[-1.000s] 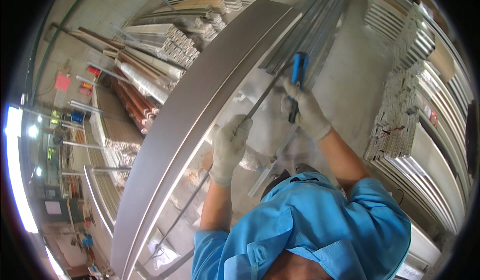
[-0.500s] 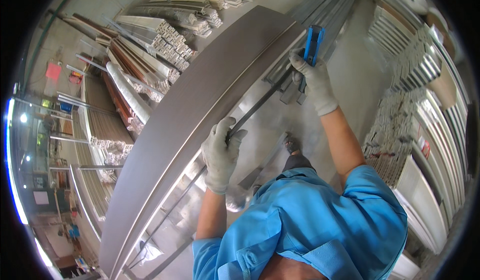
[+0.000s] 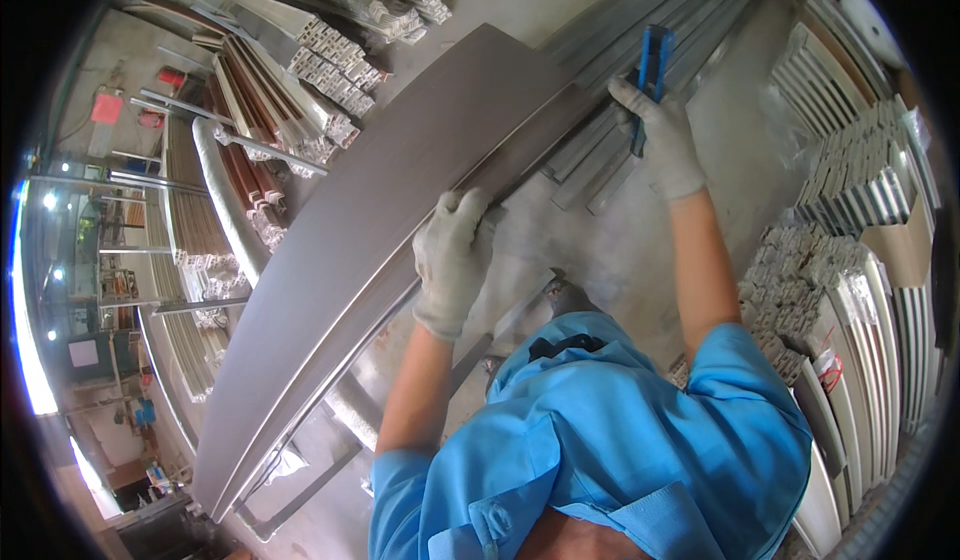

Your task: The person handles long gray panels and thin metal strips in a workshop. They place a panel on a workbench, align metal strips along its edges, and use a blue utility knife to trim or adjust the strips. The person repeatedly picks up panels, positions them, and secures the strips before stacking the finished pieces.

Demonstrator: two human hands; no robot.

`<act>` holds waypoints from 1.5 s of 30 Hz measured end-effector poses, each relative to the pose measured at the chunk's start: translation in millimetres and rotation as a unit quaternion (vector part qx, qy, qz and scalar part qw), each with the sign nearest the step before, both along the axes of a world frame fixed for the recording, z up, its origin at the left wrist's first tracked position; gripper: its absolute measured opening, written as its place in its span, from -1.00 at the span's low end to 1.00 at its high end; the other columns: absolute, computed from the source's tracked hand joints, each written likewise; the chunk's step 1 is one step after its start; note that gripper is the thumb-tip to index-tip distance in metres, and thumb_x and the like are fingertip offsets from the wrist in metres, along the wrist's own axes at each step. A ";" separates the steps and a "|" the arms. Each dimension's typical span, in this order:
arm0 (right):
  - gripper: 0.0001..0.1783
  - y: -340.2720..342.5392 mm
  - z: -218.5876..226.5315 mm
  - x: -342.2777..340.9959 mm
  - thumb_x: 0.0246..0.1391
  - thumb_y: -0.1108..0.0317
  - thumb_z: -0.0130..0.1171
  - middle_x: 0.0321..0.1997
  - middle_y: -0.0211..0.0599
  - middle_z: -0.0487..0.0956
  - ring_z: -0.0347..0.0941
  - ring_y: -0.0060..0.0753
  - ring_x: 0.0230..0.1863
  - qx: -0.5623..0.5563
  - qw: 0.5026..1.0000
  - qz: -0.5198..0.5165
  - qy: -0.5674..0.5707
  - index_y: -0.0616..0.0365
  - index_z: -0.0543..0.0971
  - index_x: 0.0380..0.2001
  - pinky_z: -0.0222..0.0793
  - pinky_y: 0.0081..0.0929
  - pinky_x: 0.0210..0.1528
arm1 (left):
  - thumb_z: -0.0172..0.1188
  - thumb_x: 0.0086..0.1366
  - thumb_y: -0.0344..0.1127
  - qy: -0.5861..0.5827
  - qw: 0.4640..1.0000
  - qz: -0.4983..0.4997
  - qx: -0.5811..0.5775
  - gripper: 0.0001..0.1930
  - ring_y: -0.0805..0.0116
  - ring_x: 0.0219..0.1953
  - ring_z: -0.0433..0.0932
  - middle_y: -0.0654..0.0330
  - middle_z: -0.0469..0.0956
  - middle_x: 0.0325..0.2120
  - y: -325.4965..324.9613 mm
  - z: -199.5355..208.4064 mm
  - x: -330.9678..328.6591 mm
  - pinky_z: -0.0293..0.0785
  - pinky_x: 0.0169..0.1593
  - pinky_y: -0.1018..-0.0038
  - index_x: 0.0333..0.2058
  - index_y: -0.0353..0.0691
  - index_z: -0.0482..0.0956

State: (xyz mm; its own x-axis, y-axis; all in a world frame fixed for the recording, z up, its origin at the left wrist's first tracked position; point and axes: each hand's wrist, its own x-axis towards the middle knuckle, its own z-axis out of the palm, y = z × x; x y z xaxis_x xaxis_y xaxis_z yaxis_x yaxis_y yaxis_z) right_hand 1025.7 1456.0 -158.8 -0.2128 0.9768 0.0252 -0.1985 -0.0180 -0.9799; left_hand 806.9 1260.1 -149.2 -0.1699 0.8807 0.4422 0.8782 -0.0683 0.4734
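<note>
A long, wide grey-brown panel (image 3: pixel 370 200) stretches from the lower left to the upper middle. A narrow dark strip (image 3: pixel 545 150) runs along its near edge. My gloved left hand (image 3: pixel 453 260) is closed at that edge, fingers curled round the strip; its fingertips are partly hidden. Beyond the panel's far right end, my gloved right hand (image 3: pixel 662 140) grips a blue-and-black hand tool (image 3: pixel 654 60), held upright. The tool's exact kind does not show. It is apart from the panel.
Long dark metal profiles (image 3: pixel 690 20) lie on the floor beyond the tool. Stacked pale profiles (image 3: pixel 335 65) and racked lengths (image 3: pixel 185 190) stand at the left. More stacks (image 3: pixel 850 180) line the right side. A metal frame (image 3: pixel 300 495) shows under the panel.
My right hand has moved right and slightly down with the tool, away from the strip. My left hand has moved up along the panel's edge. The strip now lies closer against the panel.
</note>
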 end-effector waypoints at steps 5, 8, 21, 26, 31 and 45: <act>-0.69 49.1 -32.1 -14.2 0.11 0.12 0.42 -0.58 -0.49 0.54 0.41 -0.70 -0.56 -0.019 0.996 -0.007 -0.089 0.17 0.67 -0.36 0.31 -0.68 -0.50 | 0.24 0.26 -0.30 0.153 0.984 0.078 -0.042 -0.93 0.10 -0.37 0.57 0.14 0.56 -0.38 44.3 -15.1 2.1 0.46 -0.28 0.19 -0.31 -0.09 0.58; -0.66 64.8 -48.3 -23.6 0.08 0.11 0.46 -0.52 -0.44 0.59 0.43 -0.70 -0.54 -0.038 0.996 0.011 -0.084 0.19 0.68 -0.34 0.32 -0.67 -0.48 | 0.26 0.26 -0.26 0.214 0.970 0.094 -0.062 -0.91 0.13 -0.31 0.57 0.16 0.57 -0.37 55.6 -24.8 3.6 0.42 -0.17 0.18 -0.29 -0.06 0.60; -0.71 58.4 -35.5 -37.6 0.03 0.16 0.50 -0.52 -0.57 0.53 0.42 -0.67 -0.42 -0.036 0.993 0.034 -0.105 0.05 0.60 -0.50 0.38 -0.59 -0.23 | 0.30 0.23 -0.21 0.214 0.967 0.123 -0.066 -0.90 0.13 -0.31 0.55 0.21 0.55 -0.46 48.1 -26.9 -10.0 0.36 -0.18 0.20 -0.33 -0.04 0.63; -0.70 60.3 -43.9 -41.4 0.11 0.09 0.43 -0.43 -0.50 0.58 0.48 -0.59 -0.29 -0.020 0.984 0.018 -0.177 0.07 0.61 -0.44 0.42 -0.50 -0.10 | 0.31 0.21 -0.20 0.214 0.967 0.126 -0.054 -0.88 0.11 -0.24 0.54 0.19 0.55 -0.39 56.8 -27.4 -6.6 0.36 -0.12 0.17 -0.32 -0.05 0.64; -0.60 57.7 -60.3 -49.7 0.16 -0.05 0.35 -0.49 -0.53 0.43 0.37 -0.61 -0.41 0.017 0.991 -0.011 -0.134 0.04 0.53 -0.43 0.35 -0.53 -0.29 | 0.31 0.19 -0.24 0.203 0.976 0.072 -0.015 -0.83 0.09 -0.09 0.51 0.18 0.56 -0.22 77.9 -22.2 -7.5 0.34 0.02 0.13 -0.22 -0.04 0.64; -0.51 55.7 -80.6 -59.5 0.21 -0.09 0.26 -0.34 -0.31 0.55 0.51 -0.36 -0.27 0.061 0.989 -0.068 -0.115 0.14 0.56 -0.12 0.44 -0.33 -0.16 | 0.29 0.19 -0.02 0.223 0.951 -0.204 -0.063 -0.40 -0.15 0.31 0.27 0.12 0.41 0.26 196.3 -13.8 -24.0 0.07 0.33 -0.13 0.21 0.03 0.49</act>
